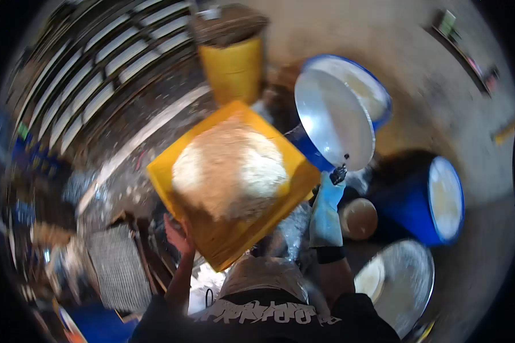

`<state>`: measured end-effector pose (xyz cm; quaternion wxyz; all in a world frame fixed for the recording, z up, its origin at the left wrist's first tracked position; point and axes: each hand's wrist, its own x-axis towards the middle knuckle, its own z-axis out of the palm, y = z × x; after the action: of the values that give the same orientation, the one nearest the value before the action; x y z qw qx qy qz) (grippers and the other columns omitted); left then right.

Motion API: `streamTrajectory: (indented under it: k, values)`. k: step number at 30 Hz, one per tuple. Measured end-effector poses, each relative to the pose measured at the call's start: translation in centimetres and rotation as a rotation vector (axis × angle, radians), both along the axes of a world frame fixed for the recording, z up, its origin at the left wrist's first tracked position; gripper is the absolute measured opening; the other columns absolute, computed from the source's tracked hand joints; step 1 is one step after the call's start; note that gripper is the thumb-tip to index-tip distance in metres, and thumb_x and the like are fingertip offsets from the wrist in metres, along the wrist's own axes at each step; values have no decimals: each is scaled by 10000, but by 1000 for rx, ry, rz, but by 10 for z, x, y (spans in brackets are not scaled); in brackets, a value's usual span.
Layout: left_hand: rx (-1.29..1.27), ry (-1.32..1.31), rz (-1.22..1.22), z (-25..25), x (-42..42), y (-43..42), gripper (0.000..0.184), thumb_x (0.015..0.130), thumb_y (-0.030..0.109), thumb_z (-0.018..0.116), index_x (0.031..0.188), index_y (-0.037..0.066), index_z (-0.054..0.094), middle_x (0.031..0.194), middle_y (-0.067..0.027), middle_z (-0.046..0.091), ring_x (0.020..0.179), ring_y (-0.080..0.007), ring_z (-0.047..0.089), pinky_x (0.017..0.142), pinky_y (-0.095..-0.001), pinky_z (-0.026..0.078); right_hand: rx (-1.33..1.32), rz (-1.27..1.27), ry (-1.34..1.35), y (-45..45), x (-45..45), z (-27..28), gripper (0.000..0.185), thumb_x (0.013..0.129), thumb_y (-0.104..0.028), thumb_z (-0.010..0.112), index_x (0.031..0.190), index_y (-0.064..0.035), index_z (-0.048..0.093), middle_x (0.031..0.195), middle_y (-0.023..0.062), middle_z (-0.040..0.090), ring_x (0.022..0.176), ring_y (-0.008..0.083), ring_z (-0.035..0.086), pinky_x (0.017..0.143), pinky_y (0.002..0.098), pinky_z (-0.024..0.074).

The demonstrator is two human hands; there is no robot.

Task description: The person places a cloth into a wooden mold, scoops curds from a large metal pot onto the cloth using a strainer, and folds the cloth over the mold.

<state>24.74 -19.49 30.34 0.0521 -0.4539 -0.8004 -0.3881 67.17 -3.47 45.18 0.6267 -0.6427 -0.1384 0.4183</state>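
Observation:
A square yellow tub is in the middle, filled with white powder and a band of tan powder across it. My bare left hand is at the tub's lower left side with its fingers apart; whether it presses on the wall I cannot tell. My right hand, in a light blue glove, is closed at the dark handle of a big round metal pan. The pan is tilted, its pale inner face toward me, in front of a blue drum.
Blue drums with pale contents stand at the right. A round metal basin lies near my right elbow. Beyond the tub stands a yellow barrel with a brown sack on top. Slatted racks fill the far left; a grey mat lies nearer.

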Motion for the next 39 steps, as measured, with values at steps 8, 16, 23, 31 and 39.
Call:
streamTrajectory:
  k: [8, 16, 23, 31, 39]
  values:
    - [14, -102, -1043, 84, 288, 35, 548, 1000, 126, 533, 1494, 17, 323, 1486, -214, 396, 1255, -364, 484, 1026, -477, 386, 58, -448, 245, -271, 235, -49, 242, 856, -167, 709, 1011, -86, 541, 734, 32, 549, 529, 154, 537, 481, 333, 478]
    - [-398, -168, -1739, 41, 664, -33, 572, 975, 224, 588, 1453, -6, 374, 1418, -219, 441, 1192, -343, 527, 1001, -433, 437, -146, -1137, 903, -550, 305, -334, 234, 961, -166, 535, 740, -155, 458, 521, -2, 444, 391, 160, 462, 361, 332, 375]
    - [-233, 397, -1852, -48, 843, -78, 679, 959, 277, 571, 1492, -37, 291, 1422, -289, 432, 1290, -440, 453, 1061, -494, 369, -221, -1761, 973, -619, 380, -453, 219, 928, -152, 538, 727, -159, 452, 518, 5, 420, 371, 170, 427, 352, 340, 371]
    - [-276, 712, -1712, -68, 866, -93, 761, 927, 228, 589, 1499, -97, 206, 1476, -327, 345, 1367, -454, 369, 1142, -470, 291, -176, -1904, 1035, -624, 486, -626, 205, 890, -136, 542, 712, -164, 445, 516, 13, 394, 348, 182, 387, 343, 348, 365]
    - [-408, 695, -1681, -80, 852, -77, 869, 913, 308, 596, 1527, -80, 119, 1564, -306, 215, 1455, -446, 233, 1182, -498, 204, 538, -1259, 1667, -649, 492, -725, 359, 960, -144, 590, 638, -249, 469, 512, -84, 420, 376, 89, 387, 381, 265, 357]
